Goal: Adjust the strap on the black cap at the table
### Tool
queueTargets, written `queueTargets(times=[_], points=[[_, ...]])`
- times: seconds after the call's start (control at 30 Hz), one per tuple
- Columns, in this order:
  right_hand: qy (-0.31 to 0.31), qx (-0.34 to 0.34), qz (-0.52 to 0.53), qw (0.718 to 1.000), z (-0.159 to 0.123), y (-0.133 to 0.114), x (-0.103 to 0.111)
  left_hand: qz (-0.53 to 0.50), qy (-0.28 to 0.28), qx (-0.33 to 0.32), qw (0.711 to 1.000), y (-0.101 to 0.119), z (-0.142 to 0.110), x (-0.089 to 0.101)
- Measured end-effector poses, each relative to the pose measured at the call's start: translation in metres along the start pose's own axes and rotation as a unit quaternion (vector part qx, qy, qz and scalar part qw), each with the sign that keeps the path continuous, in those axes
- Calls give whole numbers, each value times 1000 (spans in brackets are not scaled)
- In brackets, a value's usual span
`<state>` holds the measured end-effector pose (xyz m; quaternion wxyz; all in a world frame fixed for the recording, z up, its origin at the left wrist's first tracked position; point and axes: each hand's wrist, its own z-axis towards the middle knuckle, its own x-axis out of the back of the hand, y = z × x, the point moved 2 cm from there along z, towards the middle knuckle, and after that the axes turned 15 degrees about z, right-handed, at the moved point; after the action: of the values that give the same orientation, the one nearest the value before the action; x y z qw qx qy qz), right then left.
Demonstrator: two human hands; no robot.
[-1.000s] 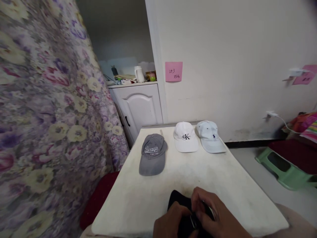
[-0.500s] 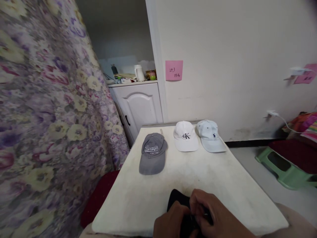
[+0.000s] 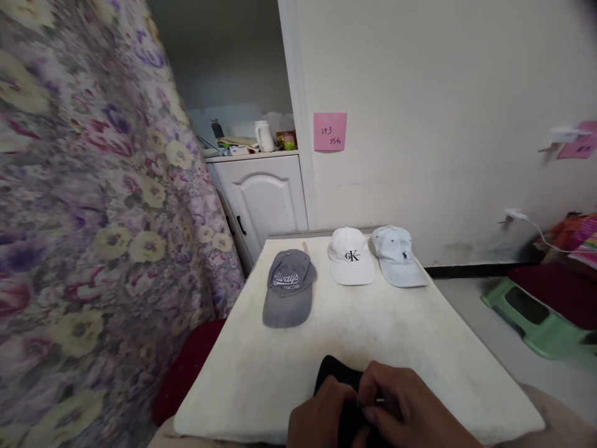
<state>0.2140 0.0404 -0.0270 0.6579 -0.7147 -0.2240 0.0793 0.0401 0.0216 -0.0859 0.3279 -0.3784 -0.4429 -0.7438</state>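
A black cap lies at the near edge of the white table, mostly covered by my hands. My left hand grips its near left side with fingers curled. My right hand pinches something small on the cap between fingertips; I cannot make out what it is. Farther back on the table sit a grey cap with white lettering, a white cap with a black logo, and a pale blue cap.
A floral curtain hangs along the left. A white cabinet with clutter on top stands behind the table. A pink note is stuck on the wall. A green stool lies on the floor at right.
My hands have shifted slightly on the black cap, the right fingers closing tighter over its middle. The caps at the back have not moved.
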Motion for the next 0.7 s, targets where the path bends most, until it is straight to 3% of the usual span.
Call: queueTargets(times=[0.27, 0.47, 0.7], points=[[17, 4, 49, 999, 2, -2, -3, 36, -4, -2, 999, 3, 5, 8], [64, 15, -3, 998, 2, -3, -6, 80, -122, 1, 989, 21, 17, 32], [68, 2, -45, 997, 4, 4, -9, 107, -169, 26, 979, 27, 21, 31]])
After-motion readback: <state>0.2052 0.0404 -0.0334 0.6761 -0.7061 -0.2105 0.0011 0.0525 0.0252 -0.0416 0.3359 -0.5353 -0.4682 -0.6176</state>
